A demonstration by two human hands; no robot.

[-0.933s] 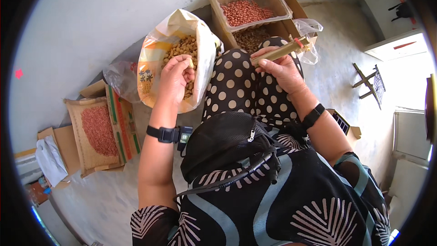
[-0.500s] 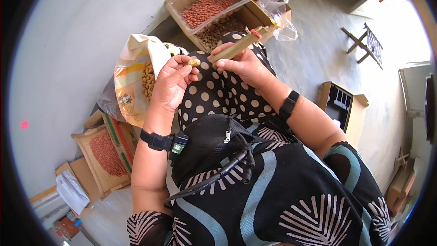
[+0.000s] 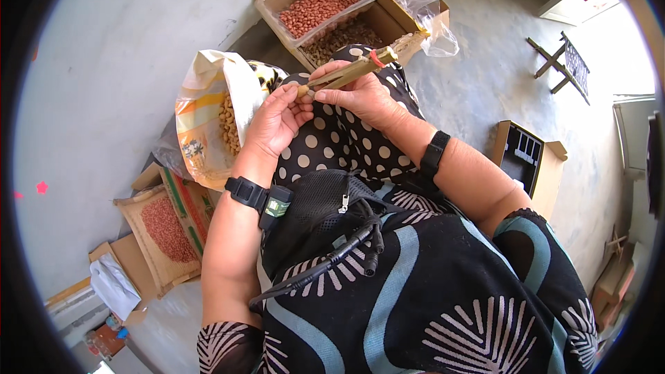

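Note:
My left hand pinches an unshelled peanut between thumb and fingertips, partly hidden by them. Wrapped in my right hand is a split bamboo clamp, bound near its far end with a red band. The clamp's near end, its two halves slightly parted, meets the peanut above my lap. Beside my left hand stands a white and orange bag with unshelled peanuts inside. Beyond my knees, a clear plastic tub holds red shelled peanuts.
The tub rests on a cardboard box containing broken shells; a clear plastic bag hangs over its side. Left, a sack printed with peanuts leans near the wall. A folding stool and an open carton stand right.
My two hands have come together. The peanut in my left hand has moved to the clamp's near end, and the clamp has tilted flatter.

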